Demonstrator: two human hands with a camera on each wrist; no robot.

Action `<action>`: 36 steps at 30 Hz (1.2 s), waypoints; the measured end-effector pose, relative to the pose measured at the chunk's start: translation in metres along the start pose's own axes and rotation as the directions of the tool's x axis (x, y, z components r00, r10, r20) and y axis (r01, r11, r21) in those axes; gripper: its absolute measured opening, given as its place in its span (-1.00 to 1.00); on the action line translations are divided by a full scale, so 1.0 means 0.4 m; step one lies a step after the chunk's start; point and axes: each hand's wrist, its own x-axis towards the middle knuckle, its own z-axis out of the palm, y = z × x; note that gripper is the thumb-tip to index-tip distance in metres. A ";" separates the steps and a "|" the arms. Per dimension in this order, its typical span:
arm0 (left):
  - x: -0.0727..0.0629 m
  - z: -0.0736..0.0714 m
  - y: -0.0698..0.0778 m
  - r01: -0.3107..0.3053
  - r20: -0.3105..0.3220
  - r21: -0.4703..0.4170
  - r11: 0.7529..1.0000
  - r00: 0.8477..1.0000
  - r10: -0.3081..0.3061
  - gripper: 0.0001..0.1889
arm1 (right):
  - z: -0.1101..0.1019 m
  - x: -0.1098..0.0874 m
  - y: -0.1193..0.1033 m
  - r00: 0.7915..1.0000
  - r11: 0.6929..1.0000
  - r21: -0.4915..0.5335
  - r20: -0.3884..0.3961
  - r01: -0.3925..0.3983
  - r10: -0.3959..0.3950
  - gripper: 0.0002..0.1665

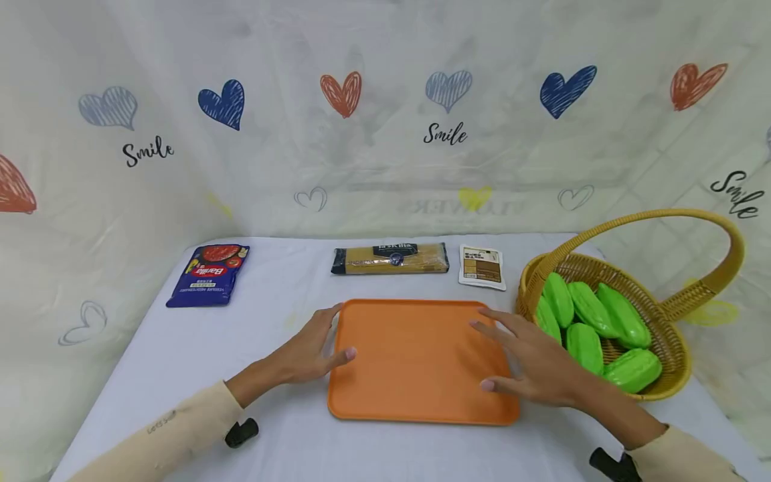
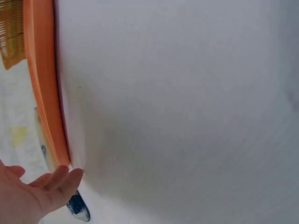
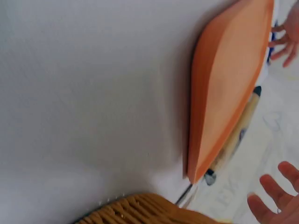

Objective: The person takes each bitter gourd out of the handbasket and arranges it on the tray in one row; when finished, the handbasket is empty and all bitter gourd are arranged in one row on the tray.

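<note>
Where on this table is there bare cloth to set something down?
Bare cloth lies between the blue packet and the orange tray, left of the left hand, and along the near edge. Crowded: the far row with the pasta pack and small pouch, and the right side by the basket.

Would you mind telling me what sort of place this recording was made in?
Probably a staged tabletop set rather than a real kitchen: a printed heart-and-"Smile" backdrop hangs behind a white-covered table, where an orange tray, packaged groceries and a basket of green toy-like vegetables are neatly arranged.
</note>
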 end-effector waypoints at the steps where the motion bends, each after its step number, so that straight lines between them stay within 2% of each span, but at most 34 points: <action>1: 0.000 0.000 -0.001 0.022 -0.005 -0.031 0.999 1.000 -0.022 0.03 | -0.006 -0.004 0.002 1.000 1.000 0.025 -0.003 -0.011 0.011 0.05; 6: 0.004 -0.007 -0.002 0.115 -0.027 -0.114 0.987 0.993 -0.118 0.03 | -0.037 -0.023 0.019 0.998 0.988 0.145 -0.011 -0.060 0.062 -0.01; 12: 0.018 -0.005 -0.018 0.186 -0.009 -0.205 0.961 0.981 -0.192 0.00 | -0.080 -0.049 0.037 0.990 0.968 0.211 -0.013 -0.137 0.143 -0.07; 16: 0.027 -0.006 -0.026 0.231 0.043 -0.322 0.918 0.972 -0.230 0.00 | -0.108 -0.059 0.046 0.982 0.935 0.320 -0.058 -0.151 0.178 -0.17; 20: 0.035 -0.008 -0.030 0.290 0.104 -0.442 0.849 0.956 -0.273 -0.01 | -0.131 -0.063 0.063 0.980 0.908 0.399 -0.088 -0.128 0.177 -0.26; 23: 0.045 -0.007 -0.029 0.326 0.120 -0.485 0.812 0.944 -0.307 -0.02 | -0.149 -0.070 0.077 0.981 0.895 0.426 -0.076 -0.131 0.180 -0.33; 26: 0.057 -0.001 -0.029 0.345 0.102 -0.483 0.805 0.935 -0.340 -0.07 | -0.165 -0.079 0.097 0.983 0.872 0.474 -0.062 -0.122 0.171 -0.41; 29: 0.063 0.006 -0.030 0.346 0.080 -0.477 0.808 0.933 -0.352 -0.14 | -0.180 -0.085 0.119 0.983 0.864 0.485 -0.043 -0.135 0.178 -0.49; 36: 0.061 0.008 -0.026 0.349 0.074 -0.459 0.817 0.931 -0.356 -0.23 | -0.239 -0.081 0.171 0.950 0.856 0.418 0.063 -0.304 0.306 -0.55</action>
